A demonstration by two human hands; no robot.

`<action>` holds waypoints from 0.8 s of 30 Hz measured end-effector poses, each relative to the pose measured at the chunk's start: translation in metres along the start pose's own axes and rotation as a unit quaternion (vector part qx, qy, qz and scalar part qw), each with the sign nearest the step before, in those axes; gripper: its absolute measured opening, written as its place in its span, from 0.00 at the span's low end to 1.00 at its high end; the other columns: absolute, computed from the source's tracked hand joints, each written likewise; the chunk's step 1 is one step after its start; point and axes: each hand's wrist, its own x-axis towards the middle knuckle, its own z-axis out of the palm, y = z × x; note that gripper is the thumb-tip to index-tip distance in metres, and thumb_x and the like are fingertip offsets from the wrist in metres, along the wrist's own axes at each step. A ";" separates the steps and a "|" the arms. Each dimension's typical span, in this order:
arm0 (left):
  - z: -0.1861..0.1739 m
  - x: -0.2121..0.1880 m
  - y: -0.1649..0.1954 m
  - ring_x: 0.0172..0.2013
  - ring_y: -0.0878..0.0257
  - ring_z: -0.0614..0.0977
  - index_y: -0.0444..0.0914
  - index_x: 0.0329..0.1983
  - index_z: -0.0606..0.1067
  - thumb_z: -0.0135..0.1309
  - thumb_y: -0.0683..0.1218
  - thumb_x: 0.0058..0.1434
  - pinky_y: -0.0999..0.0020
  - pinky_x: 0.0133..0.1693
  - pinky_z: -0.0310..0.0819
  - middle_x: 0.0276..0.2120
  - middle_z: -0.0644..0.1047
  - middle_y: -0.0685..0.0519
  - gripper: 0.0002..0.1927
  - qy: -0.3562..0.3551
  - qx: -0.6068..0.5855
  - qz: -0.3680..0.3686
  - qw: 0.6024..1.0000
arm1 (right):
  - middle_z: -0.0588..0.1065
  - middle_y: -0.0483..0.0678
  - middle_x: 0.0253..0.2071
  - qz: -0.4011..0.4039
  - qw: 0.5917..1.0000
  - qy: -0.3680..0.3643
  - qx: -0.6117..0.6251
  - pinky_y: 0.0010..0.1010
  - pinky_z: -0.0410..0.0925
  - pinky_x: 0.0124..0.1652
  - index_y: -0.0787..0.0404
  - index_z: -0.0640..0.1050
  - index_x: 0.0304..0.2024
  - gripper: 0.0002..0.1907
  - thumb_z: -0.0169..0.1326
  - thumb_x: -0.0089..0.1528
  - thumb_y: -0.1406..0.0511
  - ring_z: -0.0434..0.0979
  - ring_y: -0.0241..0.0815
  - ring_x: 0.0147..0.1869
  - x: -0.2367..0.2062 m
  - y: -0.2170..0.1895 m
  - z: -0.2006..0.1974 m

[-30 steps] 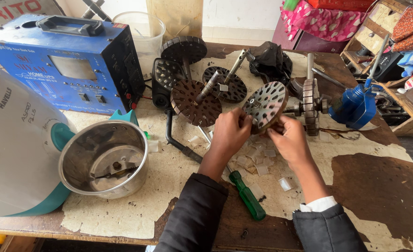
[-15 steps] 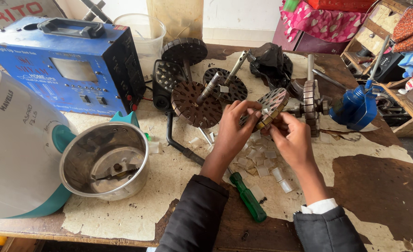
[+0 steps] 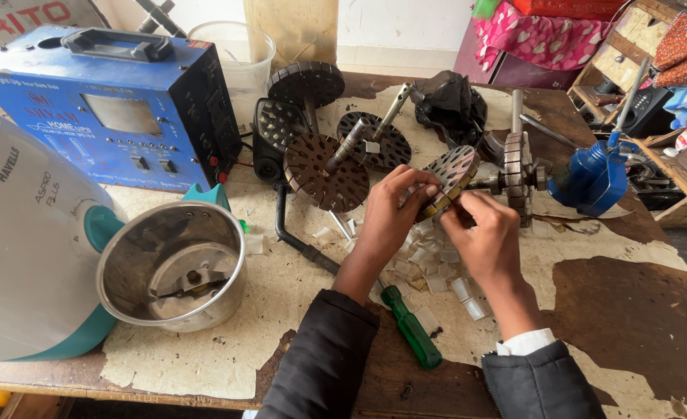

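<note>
Gripping one slotted disc (image 3: pixel 450 180); two hands (image 3: pixel 394 221).

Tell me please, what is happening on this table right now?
A person holds a slotted metal rotor disc on a shaft with both hands: the left hand grips its edge, the right hand pinches at its lower rim. Small white strips lie scattered below on the worn table. A green-handled screwdriver lies beside the left arm. Similar discs, a blue power unit and a steel mixer jar stand to the left.
</note>
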 end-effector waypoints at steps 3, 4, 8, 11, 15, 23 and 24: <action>0.001 -0.001 -0.003 0.36 0.61 0.79 0.35 0.42 0.79 0.59 0.41 0.65 0.64 0.37 0.74 0.36 0.77 0.52 0.05 -0.003 0.021 0.009 1.000 | 0.79 0.53 0.31 -0.023 1.000 0.011 0.005 0.33 0.72 0.31 0.69 0.80 0.35 0.05 0.61 0.60 0.71 0.81 0.43 0.32 -0.002 -0.003 -0.001; 0.001 -0.001 -0.003 0.36 0.60 0.79 0.35 0.42 0.78 0.58 0.40 0.65 0.64 0.38 0.73 0.36 0.77 0.51 0.04 -0.004 0.015 0.024 1.000 | 0.79 0.53 0.30 -0.025 1.000 0.014 0.002 0.33 0.72 0.31 0.70 0.79 0.35 0.05 0.61 0.60 0.71 0.81 0.44 0.32 -0.002 -0.005 0.000; 0.001 -0.002 -0.005 0.38 0.60 0.79 0.34 0.42 0.75 0.57 0.39 0.66 0.66 0.40 0.73 0.37 0.76 0.51 0.03 -0.004 -0.004 0.056 0.998 | 0.78 0.54 0.30 -0.033 0.999 0.020 -0.009 0.34 0.71 0.31 0.70 0.78 0.33 0.06 0.62 0.59 0.72 0.81 0.46 0.32 -0.003 -0.008 -0.002; 0.000 -0.002 -0.006 0.39 0.60 0.78 0.34 0.42 0.75 0.55 0.39 0.67 0.66 0.40 0.72 0.38 0.75 0.51 0.03 -0.013 -0.001 0.047 0.999 | 0.79 0.54 0.31 -0.044 0.998 0.022 -0.044 0.34 0.72 0.32 0.69 0.79 0.33 0.04 0.61 0.59 0.72 0.82 0.47 0.32 -0.003 -0.004 0.000; 0.002 -0.003 -0.008 0.38 0.61 0.75 0.32 0.42 0.75 0.55 0.40 0.69 0.66 0.40 0.71 0.38 0.75 0.51 0.04 -0.020 -0.038 0.042 0.998 | 0.79 0.55 0.31 -0.024 0.997 0.025 -0.066 0.35 0.72 0.32 0.69 0.79 0.34 0.05 0.62 0.57 0.72 0.82 0.49 0.32 -0.007 0.002 0.002; 0.004 -0.002 -0.016 0.40 0.66 0.79 0.32 0.49 0.79 0.48 0.42 0.76 0.70 0.42 0.74 0.41 0.79 0.50 0.11 -0.014 -0.119 -0.021 0.993 | 0.80 0.54 0.38 0.052 0.995 0.028 -0.075 0.35 0.74 0.35 0.69 0.81 0.44 0.16 0.66 0.55 0.67 0.83 0.48 0.36 -0.003 0.000 0.002; 0.003 -0.002 -0.016 0.40 0.66 0.79 0.32 0.51 0.79 0.47 0.42 0.76 0.71 0.43 0.74 0.42 0.80 0.49 0.11 -0.016 -0.119 -0.024 0.993 | 0.80 0.54 0.39 0.032 0.997 0.038 -0.053 0.36 0.74 0.36 0.70 0.80 0.44 0.18 0.67 0.54 0.67 0.83 0.48 0.38 -0.003 -0.002 0.002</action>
